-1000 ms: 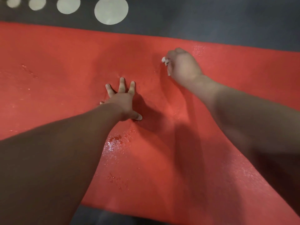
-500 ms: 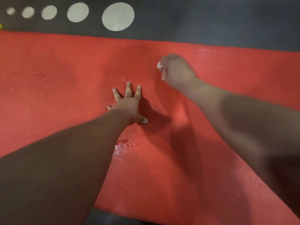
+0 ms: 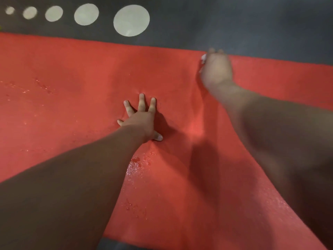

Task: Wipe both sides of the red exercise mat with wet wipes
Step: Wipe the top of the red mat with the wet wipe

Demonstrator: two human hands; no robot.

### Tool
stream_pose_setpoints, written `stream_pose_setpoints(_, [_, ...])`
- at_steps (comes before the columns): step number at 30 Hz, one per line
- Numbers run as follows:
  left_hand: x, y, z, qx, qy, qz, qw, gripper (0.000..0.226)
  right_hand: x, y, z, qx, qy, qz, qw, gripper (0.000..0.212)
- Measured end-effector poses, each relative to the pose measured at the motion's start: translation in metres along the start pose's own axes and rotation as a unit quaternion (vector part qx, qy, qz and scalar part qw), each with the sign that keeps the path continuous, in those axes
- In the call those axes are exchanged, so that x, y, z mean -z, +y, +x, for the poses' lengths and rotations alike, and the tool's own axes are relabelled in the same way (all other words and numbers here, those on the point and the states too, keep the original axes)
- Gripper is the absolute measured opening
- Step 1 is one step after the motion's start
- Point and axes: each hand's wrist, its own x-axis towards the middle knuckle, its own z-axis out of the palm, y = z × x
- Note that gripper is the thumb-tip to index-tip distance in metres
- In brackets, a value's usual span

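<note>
Soft red foam exercise mat [image 3: 72,78] lies flat on dark floor [image 3: 252,24]; left hand [image 3: 140,121] presses it, fingers spread; right hand [image 3: 217,71] clutches a white wet wipe [image 3: 203,58] at its far edge; likely limp and wet-slick; grip an edge.

Dim light, motion-blurred right side

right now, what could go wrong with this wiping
1. The right hand holds the wet wipe at the far edge of the red mat; a longer stroke could drag it onto the dark floor and pick up dirt.
2. Water droplets lie just behind the left hand, which presses flat on the mat; it might slip if it shifts back onto them.
</note>
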Motion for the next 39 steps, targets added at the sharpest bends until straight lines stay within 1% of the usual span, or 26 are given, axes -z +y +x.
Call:
stream_pose_setpoints(1, [0.0,0.0,0.0,-0.001,0.0,-0.001,1.0,0.132,-0.005,-0.014,-0.008,0.061,-0.027,0.032,0.997,0.027])
stream_pose_setpoints(3, [-0.001,-0.002,0.001,0.0,0.001,-0.001,1.0,0.133,-0.008,-0.027,-0.025,0.188,-0.087,0.085,0.975,0.03])
stream_pose_setpoints(4, [-0.001,-0.002,0.001,0.001,0.001,-0.001,1.0,0.133,-0.006,-0.024,-0.026,0.218,-0.089,0.089,0.968,0.03])
stream_pose_setpoints(5, [-0.001,-0.002,0.001,0.002,0.0,-0.002,1.0,0.133,-0.003,-0.014,-0.02,0.206,-0.076,0.084,0.972,0.031])
stream_pose_setpoints(6, [-0.002,-0.002,0.001,0.004,-0.001,-0.002,1.0,0.133,0.002,-0.003,-0.011,0.154,-0.049,0.065,0.985,0.03])
stream_pose_setpoints(7, [-0.002,-0.002,0.001,0.005,-0.002,-0.003,1.0,0.133,0.007,0.007,-0.002,0.078,-0.018,0.038,0.996,0.028])
stream_pose_setpoints(8, [-0.002,-0.002,0.001,0.006,-0.001,-0.004,1.0,0.133,0.011,0.015,0.007,-0.001,0.011,0.01,1.0,0.027])
stream_pose_setpoints(9, [-0.002,-0.001,0.002,0.006,-0.001,-0.005,1.0,0.133,0.012,0.019,0.014,-0.058,0.026,-0.007,0.998,0.027])
stream_pose_setpoints(10, [-0.001,-0.001,0.002,0.005,-0.001,-0.006,1.0,0.133,0.011,0.015,0.018,-0.077,0.03,-0.008,0.997,0.026])
stream_pose_setpoints(12, [-0.001,0.0,0.003,0.004,-0.001,-0.006,1.0,0.133,0.007,-0.013,0.015,-0.047,0.021,0.01,0.999,0.027])
stream_pose_setpoints(15, [-0.001,0.0,0.002,0.007,-0.002,-0.004,1.0,0.134,-0.012,-0.05,0.001,0.081,-0.028,0.07,0.994,0.03])
stream_pose_setpoints(16, [-0.001,0.0,0.001,0.007,-0.002,-0.004,1.0,0.134,-0.015,-0.052,-0.001,0.113,-0.046,0.077,0.99,0.032])
stream_pose_setpoints(17, [-0.001,0.0,0.001,0.007,-0.002,-0.003,1.0,0.134,-0.014,-0.048,0.002,0.126,-0.052,0.073,0.988,0.033])
stream_pose_setpoints(18, [-0.001,0.0,0.001,0.007,-0.003,-0.002,1.0,0.133,-0.012,-0.041,0.009,0.119,-0.049,0.061,0.99,0.031])
stream_pose_setpoints(22, [-0.002,0.001,0.002,0.01,-0.006,-0.003,1.0,0.133,-0.008,-0.015,0.03,-0.033,0.024,0.036,0.998,0.025])
stream_pose_setpoints(23, [-0.002,0.001,0.002,0.01,-0.006,-0.002,1.0,0.133,-0.008,-0.017,0.032,-0.049,0.033,0.038,0.998,0.025])
stream_pose_setpoints(24, [-0.001,0.002,0.002,0.009,-0.006,-0.002,1.0,0.133,-0.008,-0.024,0.031,-0.049,0.037,0.046,0.997,0.026])
stream_pose_setpoints(26, [-0.001,0.002,0.002,0.009,-0.007,-0.005,1.0,0.134,-0.01,-0.046,0.025,-0.013,0.024,0.069,0.997,0.029])
stream_pose_setpoints(28, [0.0,0.0,0.001,0.01,-0.008,-0.008,1.0,0.134,-0.016,-0.066,0.016,0.07,-0.014,0.095,0.993,0.031])
stream_pose_setpoints(30, [-0.001,0.0,0.001,0.009,-0.008,-0.006,1.0,0.134,-0.017,-0.073,0.008,0.156,-0.067,0.102,0.98,0.029])
stream_pose_setpoints(31, [-0.001,0.0,0.001,0.008,-0.006,-0.005,1.0,0.134,-0.016,-0.07,0.01,0.17,-0.075,0.094,0.978,0.027])
stream_pose_setpoints(32, [-0.001,0.0,0.001,0.008,-0.005,-0.004,1.0,0.134,-0.014,-0.063,0.016,0.157,-0.065,0.083,0.982,0.024])
stream_pose_setpoints(35, [-0.002,0.0,0.001,0.009,-0.007,-0.006,1.0,0.133,-0.011,-0.042,0.029,0.043,-0.009,0.049,0.998,0.022])
stream_pose_setpoints(36, [-0.002,0.001,0.001,0.008,-0.007,-0.006,1.0,0.133,-0.012,-0.04,0.029,0.033,0.0,0.05,0.998,0.024])
stream_pose_setpoints(37, [-0.001,0.001,0.001,0.007,-0.007,-0.005,1.0,0.133,-0.011,-0.044,0.026,0.047,-0.003,0.058,0.997,0.027])
stream_pose_setpoints(39, [-0.001,0.001,0.0,0.008,-0.005,-0.004,1.0,0.133,-0.013,-0.06,0.011,0.119,-0.041,0.089,0.988,0.03])
